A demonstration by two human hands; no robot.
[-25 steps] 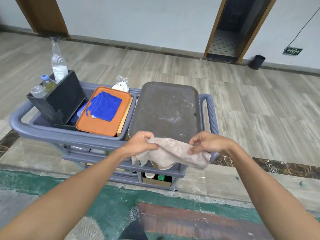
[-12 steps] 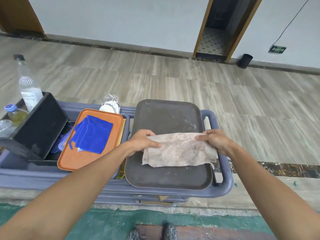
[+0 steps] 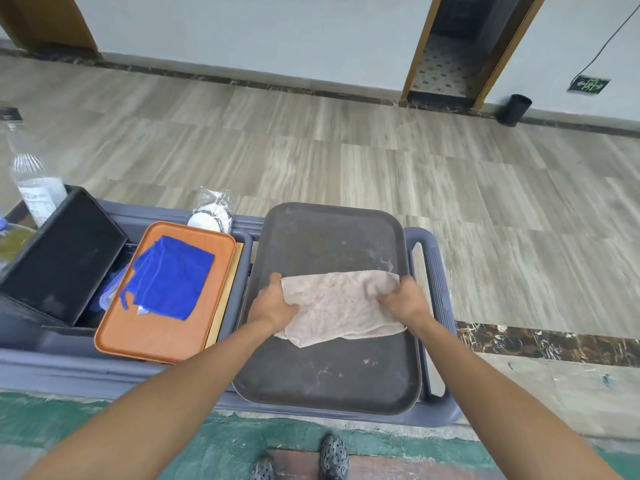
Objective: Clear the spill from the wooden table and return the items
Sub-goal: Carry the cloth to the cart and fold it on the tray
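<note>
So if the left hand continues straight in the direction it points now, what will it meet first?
The left hand points away from the person and slightly right, gripping the beige cloth. Going on, it would likely slide over the bare dark tray and meet its far rim first; depth is hard to judge.

At the centre of the frame a beige cloth (image 3: 341, 306) lay spread on a dark grey tray (image 3: 329, 368) atop a grey cart (image 3: 440, 271). The left hand (image 3: 273, 306) gripped the cloth's left edge and the right hand (image 3: 403, 301) its right edge. Left of it, a folded blue cloth (image 3: 171, 277) rested on an orange tray (image 3: 156, 337), beside a black bin (image 3: 59, 258) and a clear bottle (image 3: 29, 174).
</note>
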